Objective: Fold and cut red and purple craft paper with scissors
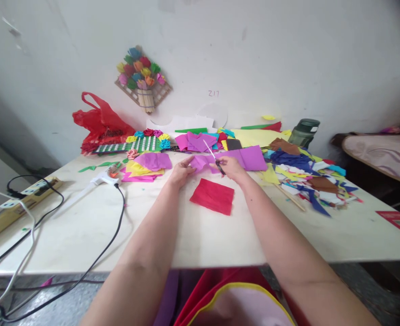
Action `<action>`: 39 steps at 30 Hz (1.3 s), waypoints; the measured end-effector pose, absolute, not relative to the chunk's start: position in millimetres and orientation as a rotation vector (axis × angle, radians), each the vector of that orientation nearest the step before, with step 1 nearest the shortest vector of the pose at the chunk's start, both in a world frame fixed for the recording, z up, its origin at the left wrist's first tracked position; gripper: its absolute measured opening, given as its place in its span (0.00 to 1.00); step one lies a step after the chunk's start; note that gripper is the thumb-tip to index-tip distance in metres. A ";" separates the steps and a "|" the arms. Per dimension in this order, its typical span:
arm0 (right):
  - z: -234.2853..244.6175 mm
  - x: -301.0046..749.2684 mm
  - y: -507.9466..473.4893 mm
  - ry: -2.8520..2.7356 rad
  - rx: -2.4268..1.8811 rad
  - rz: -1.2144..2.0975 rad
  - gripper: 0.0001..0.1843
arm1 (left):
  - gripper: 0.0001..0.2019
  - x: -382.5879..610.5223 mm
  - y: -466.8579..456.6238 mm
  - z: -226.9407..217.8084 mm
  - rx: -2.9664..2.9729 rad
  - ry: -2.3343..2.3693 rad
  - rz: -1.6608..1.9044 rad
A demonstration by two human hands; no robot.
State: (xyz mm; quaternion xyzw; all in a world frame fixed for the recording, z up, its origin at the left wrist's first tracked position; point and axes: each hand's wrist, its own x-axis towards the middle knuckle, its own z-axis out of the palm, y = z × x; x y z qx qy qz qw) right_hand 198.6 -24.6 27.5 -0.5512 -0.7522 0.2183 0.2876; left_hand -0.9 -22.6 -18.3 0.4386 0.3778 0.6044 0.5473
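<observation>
While left hand (183, 172) pinches purple paper (200, 163), right hand (232, 167) grips scissors (219, 165), open tabletop (216, 240) reaching the near edge (216, 265).

Across the white table (216, 246) we go: red paper (213, 197) flat near the middle; stacked coloured sheets (152, 161) to its left; glue gun (105, 177) farther left; paper scraps (297, 165) sprawling right, wooden stick (291, 197) alongside.

place: papercraft work area | signs: white table (145, 240) against a wall (240, 50), coloured paper scraps (308, 177), scissors (218, 164), glue gun (105, 178), power strip (15, 210), flower-bouquet wall hanging (142, 77)
</observation>
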 end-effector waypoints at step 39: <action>14.1 214.8 -22.7 -1.998 -1.044 1.665 0.13 | 0.34 5.9 -14.5 -16.2 0.979 0.544 1.491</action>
